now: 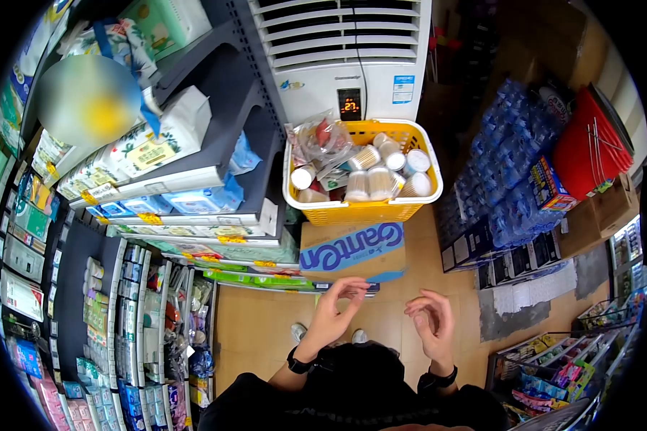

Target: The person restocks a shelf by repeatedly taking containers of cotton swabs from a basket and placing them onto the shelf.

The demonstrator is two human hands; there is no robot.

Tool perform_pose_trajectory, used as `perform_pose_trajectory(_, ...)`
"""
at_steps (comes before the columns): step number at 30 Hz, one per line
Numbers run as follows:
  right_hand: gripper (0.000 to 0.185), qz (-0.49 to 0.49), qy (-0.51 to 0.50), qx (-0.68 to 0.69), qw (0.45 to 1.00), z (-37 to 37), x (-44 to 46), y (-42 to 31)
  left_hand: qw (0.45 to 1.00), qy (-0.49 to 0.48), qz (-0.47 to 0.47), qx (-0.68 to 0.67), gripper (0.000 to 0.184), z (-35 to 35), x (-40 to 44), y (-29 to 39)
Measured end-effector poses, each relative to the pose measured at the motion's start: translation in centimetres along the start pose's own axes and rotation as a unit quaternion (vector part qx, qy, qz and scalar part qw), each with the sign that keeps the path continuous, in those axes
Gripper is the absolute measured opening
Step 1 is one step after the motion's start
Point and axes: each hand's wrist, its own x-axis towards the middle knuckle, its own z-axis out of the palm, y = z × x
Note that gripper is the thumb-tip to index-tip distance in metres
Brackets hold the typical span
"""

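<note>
My left hand hovers in front of my body, fingers bent and thumb apart, with nothing in it. To its right, my right hand is raised too, fingers loosely curled, also holding nothing. Beyond both hands stands a cardboard box with large blue lettering. On top of that box sits a yellow basket with a white rim. It holds several small tubs of cotton swabs, some lying on their sides. At its left end is a clear plastic bag with something red inside.
Shelves with packs of tissues and wipes rise on the left. A white air conditioner stands behind the basket. On the right are stacked bottled-water packs, a red bucket and a low rack of small goods.
</note>
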Motion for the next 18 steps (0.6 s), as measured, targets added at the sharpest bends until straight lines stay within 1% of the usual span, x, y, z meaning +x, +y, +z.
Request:
perform_pose_trajectory(1,0.047,0.014,0.009,-0.003,1.000,-0.7,-0.3,0.0,1.000,-0.001,0.003,-0.003,0.029,0.7,0.1,0.1)
perform_pose_trajectory(3,0.045,0.012,0.014,-0.003,1.000,-1.6,-0.8,0.5,1.000,-0.015,-0.009,0.005,0.029,1.5,0.3,0.2)
perform_pose_trajectory(5,0.045,0.040,0.032,0.002,0.999,-2.2,-1.2,1.1,1.000,-0.015,0.003,0.000,0.029,2.2,0.4,-0.4)
perform_pose_trajectory(6,0.044,0.033,0.034,0.006,0.999,-2.3,-1.1,1.3,1.000,-0.014,-0.009,0.003,0.029,2.4,0.4,-0.8)
perform_pose_trajectory(11,0.044,0.062,0.046,0.014,0.997,-2.6,-0.8,2.7,0.999,-0.013,-0.037,0.006,0.027,1.9,1.8,-1.2)
perform_pose_trajectory(12,0.044,0.067,0.042,0.010,0.997,-2.6,-0.6,3.0,0.999,-0.007,-0.033,0.010,0.029,1.8,2.3,-1.4)
perform_pose_trajectory(15,0.045,0.072,0.058,0.009,0.996,-2.3,0.5,3.4,1.000,-0.012,-0.027,-0.005,0.028,1.4,3.7,-2.1)
perform_pose_trajectory(18,0.045,0.062,0.067,-0.013,0.996,-1.9,2.3,3.4,0.999,-0.025,-0.028,0.000,0.028,0.9,5.9,-1.4)
